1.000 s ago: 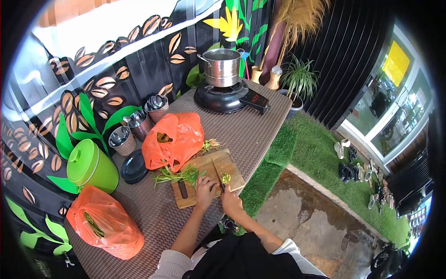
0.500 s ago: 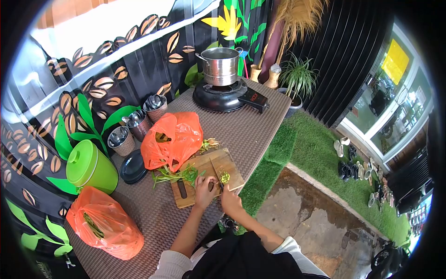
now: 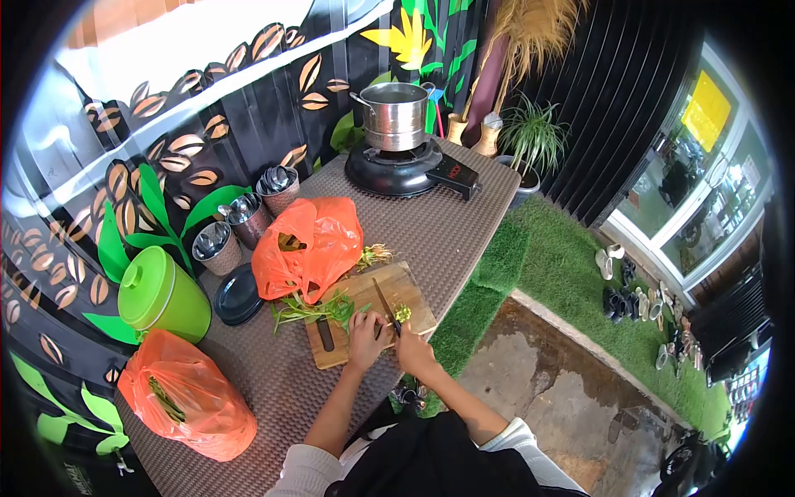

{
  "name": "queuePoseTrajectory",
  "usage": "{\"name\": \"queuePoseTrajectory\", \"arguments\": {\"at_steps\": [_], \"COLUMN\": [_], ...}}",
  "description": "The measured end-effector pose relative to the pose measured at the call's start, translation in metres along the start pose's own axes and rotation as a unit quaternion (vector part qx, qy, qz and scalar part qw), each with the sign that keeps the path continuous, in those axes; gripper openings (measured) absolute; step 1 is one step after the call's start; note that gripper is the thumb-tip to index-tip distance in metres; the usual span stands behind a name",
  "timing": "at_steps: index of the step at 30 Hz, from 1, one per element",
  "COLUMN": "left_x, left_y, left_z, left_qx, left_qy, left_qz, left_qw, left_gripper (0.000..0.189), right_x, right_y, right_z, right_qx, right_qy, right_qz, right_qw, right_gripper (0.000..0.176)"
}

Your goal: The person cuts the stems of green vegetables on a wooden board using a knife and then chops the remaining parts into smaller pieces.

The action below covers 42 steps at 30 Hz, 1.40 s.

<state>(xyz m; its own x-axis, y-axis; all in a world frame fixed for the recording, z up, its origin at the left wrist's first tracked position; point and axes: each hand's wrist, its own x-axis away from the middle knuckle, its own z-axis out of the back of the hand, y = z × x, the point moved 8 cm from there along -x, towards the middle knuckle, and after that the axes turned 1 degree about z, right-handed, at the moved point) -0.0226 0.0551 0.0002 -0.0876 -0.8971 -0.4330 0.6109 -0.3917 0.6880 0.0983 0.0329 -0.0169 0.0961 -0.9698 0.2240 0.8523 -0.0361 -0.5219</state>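
On the brown table, a board is laid. Greens on it are held by the left hand, the nearer one, with leaves spread toward ten o'clock. A knife is gripped by the right hand, blade pointed toward eleven o'clock.

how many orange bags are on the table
2. The upper orange bag sits beside the cutting board; the lower orange bag sits near the green bucket. No others show.
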Motion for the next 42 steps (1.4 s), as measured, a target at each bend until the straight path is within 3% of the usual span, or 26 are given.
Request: {"name": "queuePoseTrajectory", "arguments": {"at_steps": [7, 9, 16, 18, 29, 33, 36, 38, 40, 42], "left_x": [-0.001, -0.001, -0.001, -0.001, 0.000, 0.000, 0.004, 0.001, 0.002, 0.002], "left_y": [0.005, 0.003, 0.003, 0.001, 0.000, -0.002, -0.004, -0.003, 0.018, 0.015], "left_z": [0.003, 0.002, 0.004, 0.003, 0.004, 0.003, 0.003, 0.007, 0.008, 0.004], "left_qx": [-0.009, -0.011, -0.005, -0.003, 0.011, 0.008, 0.026, 0.032, 0.010, 0.005], "left_qy": [0.030, 0.031, 0.036, 0.032, 0.036, 0.053, 0.061, 0.071, 0.050, 0.034], "left_qz": [-0.044, -0.041, -0.022, -0.021, -0.010, -0.028, -0.014, -0.001, -0.079, -0.085], "left_qw": [0.999, 0.999, 0.999, 0.999, 0.999, 0.998, 0.998, 0.997, 0.996, 0.996], "left_gripper": [0.019, 0.019, 0.021, 0.022, 0.024, 0.023, 0.021, 0.019, 0.016, 0.017], "right_x": [0.017, 0.010, 0.013, 0.022, 0.014, 0.017, 0.009, 0.006, 0.006, 0.005], "right_y": [-0.001, -0.002, -0.002, -0.003, -0.005, 0.001, 0.006, 0.014, 0.016, 0.017], "right_z": [-0.010, -0.011, 0.001, -0.003, -0.006, -0.021, -0.014, -0.007, -0.002, 0.001], "right_qx": [0.018, 0.013, 0.022, 0.036, 0.055, 0.047, 0.057, 0.018, 0.027, 0.031], "right_qy": [-0.010, 0.029, -0.013, 0.025, 0.008, 0.006, 0.042, 0.038, 0.030, 0.028], "right_qz": [-0.039, -0.027, -0.011, -0.020, -0.005, -0.045, -0.036, -0.040, -0.032, -0.018], "right_qw": [0.999, 0.999, 1.000, 0.999, 0.998, 0.998, 0.997, 0.998, 0.999, 0.999], "right_gripper": [0.030, 0.031, 0.031, 0.032, 0.028, 0.027, 0.026, 0.036, 0.037, 0.035]}}
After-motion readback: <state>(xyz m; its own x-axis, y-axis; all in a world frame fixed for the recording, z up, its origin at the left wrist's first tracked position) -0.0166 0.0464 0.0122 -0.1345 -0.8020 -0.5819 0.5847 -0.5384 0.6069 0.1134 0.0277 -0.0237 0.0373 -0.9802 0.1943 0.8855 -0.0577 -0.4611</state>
